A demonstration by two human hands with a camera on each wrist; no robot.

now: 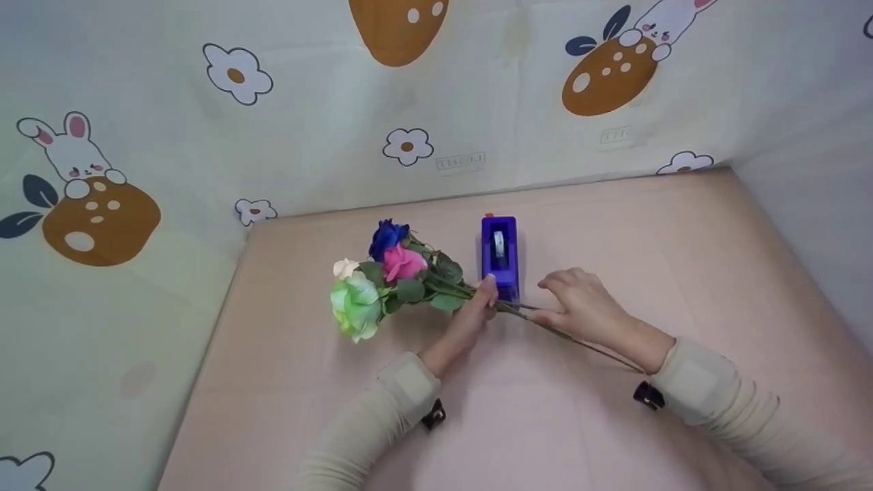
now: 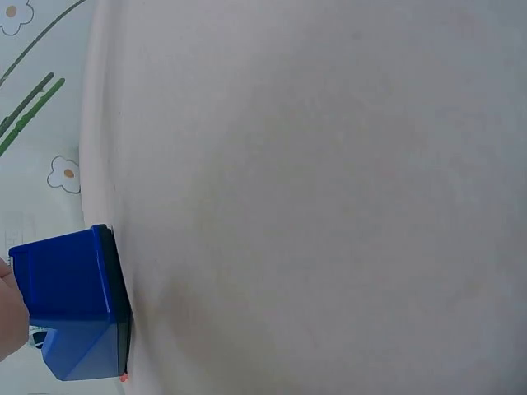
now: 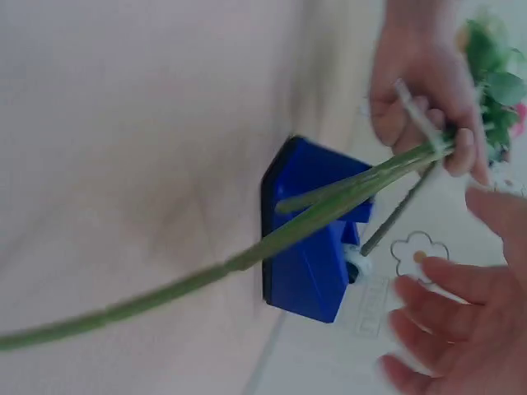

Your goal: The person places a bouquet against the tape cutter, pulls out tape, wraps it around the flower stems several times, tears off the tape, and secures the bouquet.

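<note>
My left hand (image 1: 462, 326) grips a bunch of artificial flowers by the stems (image 1: 573, 338). Its heads point left: a blue rose (image 1: 387, 239), a pink rose (image 1: 404, 262), a green flower (image 1: 357, 305) and a cream one (image 1: 345, 268), with green leaves among them. In the right wrist view, a strip of clear tape (image 3: 418, 113) lies at the stems by the left fingers, one end sticking out. My right hand (image 1: 588, 310) is beside the stems, fingers spread and loosely bent, apparently holding nothing. Behind the stems stands a blue tape dispenser (image 1: 506, 281) with its tape roll (image 1: 499, 247).
The pink-beige tabletop (image 1: 307, 409) stretches around the hands. A pale wall covering (image 1: 320, 102) with rabbits and flowers printed on it rises behind the back edge. Dark wrist cameras (image 1: 648, 395) hang under the sleeves. One long stem reaches toward the right wrist.
</note>
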